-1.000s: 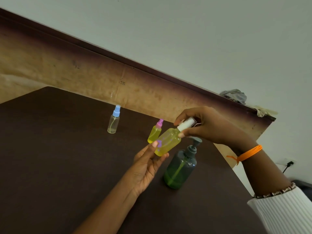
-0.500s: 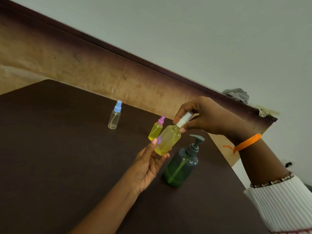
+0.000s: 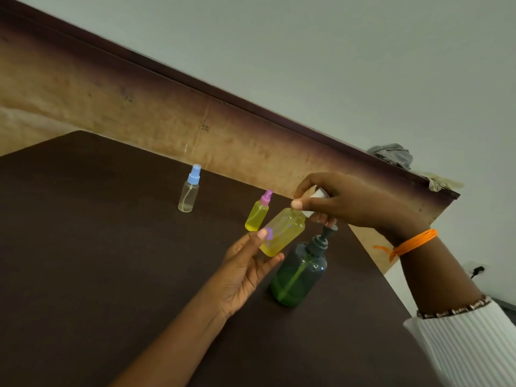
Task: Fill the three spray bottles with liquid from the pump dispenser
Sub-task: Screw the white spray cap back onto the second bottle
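Above the pump dispenser (image 3: 298, 272), the right hand (image 3: 349, 205) has lowered, covering the white cap (image 3: 317, 195).

The light is soft, even and rather dim, with no hard-edged shadows anywhere. The pale wall (image 3: 363, 65) far behind is the brightest area and looks flat and grey-green. The dark table (image 3: 97, 261) swallows light and shows little surface detail and no glare. The whole view is tilted, and the wide lens bends the wooden board (image 3: 139, 113) along the far edge. Focus is fair in the middle, though the right hand (image 3: 343, 202) is slightly smeared. The near corners look softer, and the picture has a faintly smoothed, compressed grain.
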### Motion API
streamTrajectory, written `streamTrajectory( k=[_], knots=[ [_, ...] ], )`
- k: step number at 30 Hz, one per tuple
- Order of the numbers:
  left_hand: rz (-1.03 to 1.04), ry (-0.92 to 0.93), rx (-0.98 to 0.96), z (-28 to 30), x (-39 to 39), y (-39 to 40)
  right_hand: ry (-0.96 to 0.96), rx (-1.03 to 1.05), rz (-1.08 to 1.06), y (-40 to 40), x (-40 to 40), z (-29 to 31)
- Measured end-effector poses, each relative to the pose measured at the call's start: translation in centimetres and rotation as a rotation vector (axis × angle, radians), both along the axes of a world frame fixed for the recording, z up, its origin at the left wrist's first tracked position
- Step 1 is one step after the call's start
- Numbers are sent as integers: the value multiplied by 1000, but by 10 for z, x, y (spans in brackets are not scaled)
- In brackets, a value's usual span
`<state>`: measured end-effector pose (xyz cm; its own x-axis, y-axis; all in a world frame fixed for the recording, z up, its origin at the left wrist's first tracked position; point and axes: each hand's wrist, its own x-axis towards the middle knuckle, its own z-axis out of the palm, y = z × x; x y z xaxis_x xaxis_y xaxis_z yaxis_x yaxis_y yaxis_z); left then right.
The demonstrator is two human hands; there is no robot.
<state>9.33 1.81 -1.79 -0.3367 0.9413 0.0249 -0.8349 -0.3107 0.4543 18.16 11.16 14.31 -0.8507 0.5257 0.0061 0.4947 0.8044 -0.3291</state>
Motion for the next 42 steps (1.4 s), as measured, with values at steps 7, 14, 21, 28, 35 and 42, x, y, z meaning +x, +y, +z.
streamTrajectory(
  k=[7, 14, 21, 28, 35, 42],
  knots=[
    [7, 45, 21, -5, -2, 4, -78, 70, 7, 4, 0, 2],
    [-67, 91, -40, 1, -2, -2, 72, -23, 123, 2, 4, 2],
    [-94, -37, -31, 0, -7, 2, 198, -239, 152, 8, 1, -11],
    [36, 32, 26, -1, -10, 1, 302, -49, -41, 11, -13, -31],
    [-198, -93, 57, 0, -14, -1, 442, -502, 81, -1, -13, -25],
    [115, 66, 15, -5, -11, 7, 467, -131, -189, -4, -27, -48]
  ],
)
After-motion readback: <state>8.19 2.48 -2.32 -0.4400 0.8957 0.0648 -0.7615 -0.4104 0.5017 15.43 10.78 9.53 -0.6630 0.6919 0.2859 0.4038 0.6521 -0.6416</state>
